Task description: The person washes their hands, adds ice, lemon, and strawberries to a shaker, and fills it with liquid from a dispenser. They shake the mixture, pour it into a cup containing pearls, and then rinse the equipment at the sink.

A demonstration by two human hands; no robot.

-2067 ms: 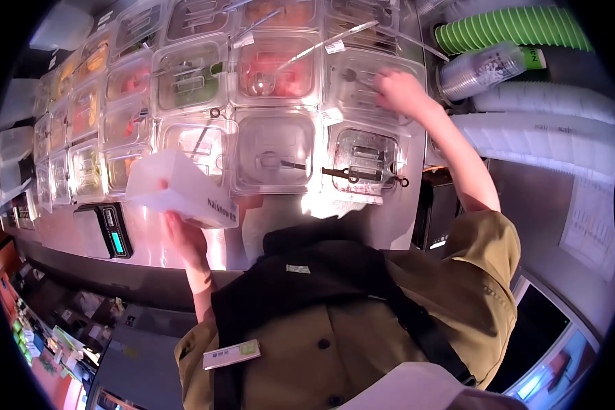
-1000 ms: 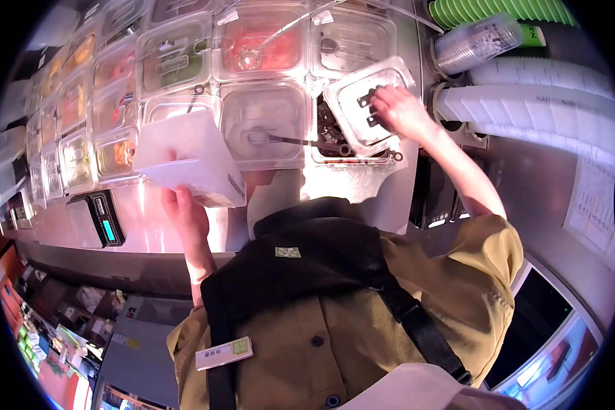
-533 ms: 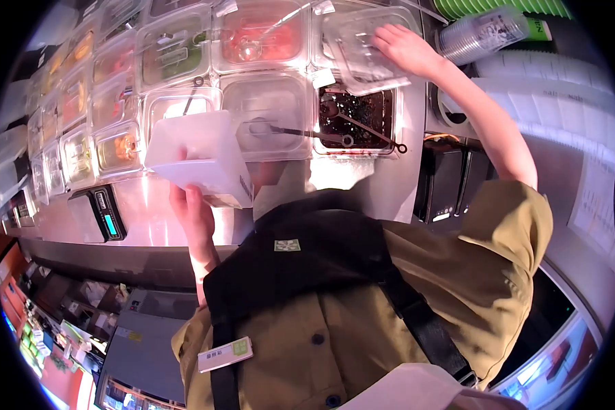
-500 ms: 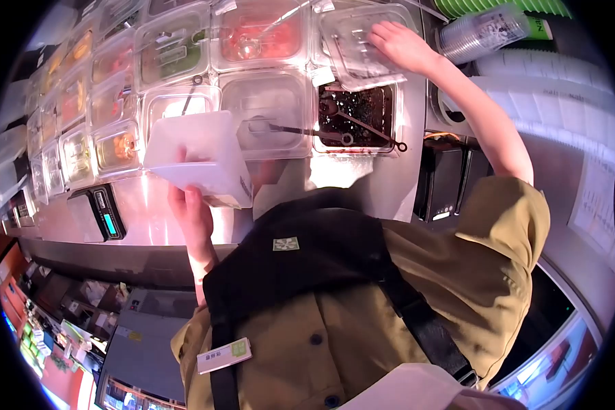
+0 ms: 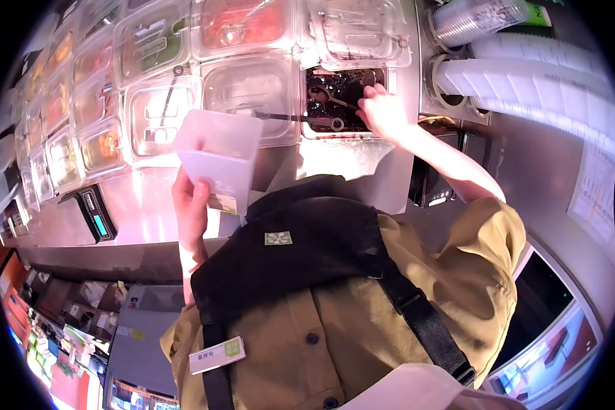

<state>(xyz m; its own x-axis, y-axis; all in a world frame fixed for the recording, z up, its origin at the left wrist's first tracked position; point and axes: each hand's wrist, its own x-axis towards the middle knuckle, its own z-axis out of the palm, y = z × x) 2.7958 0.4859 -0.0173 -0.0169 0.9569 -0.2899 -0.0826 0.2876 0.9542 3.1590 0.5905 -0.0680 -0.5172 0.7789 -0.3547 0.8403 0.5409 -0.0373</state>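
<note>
My left hand (image 5: 190, 205) holds a white square paper tub (image 5: 220, 160) up over the steel counter (image 5: 143, 212), its open mouth tilted toward the food bins. My right hand (image 5: 383, 113) reaches into an uncovered bin of dark topping (image 5: 338, 92) and closes on the handle of a metal spoon (image 5: 324, 96) lying in it. The bin's clear lid (image 5: 359, 31) rests on the bin behind it.
Rows of lidded clear bins (image 5: 157, 75) with coloured toppings fill the counter's back. A small scale (image 5: 92, 212) sits at the left. Stacked white cups (image 5: 526, 89) and clear cups (image 5: 475, 17) lie at the right. Black boxes (image 5: 434, 184) stand below.
My right hand lifted the clear lid off the dark topping bin, set it on the bin behind, then came down onto the spoon. The tub has tilted and shifted right.
</note>
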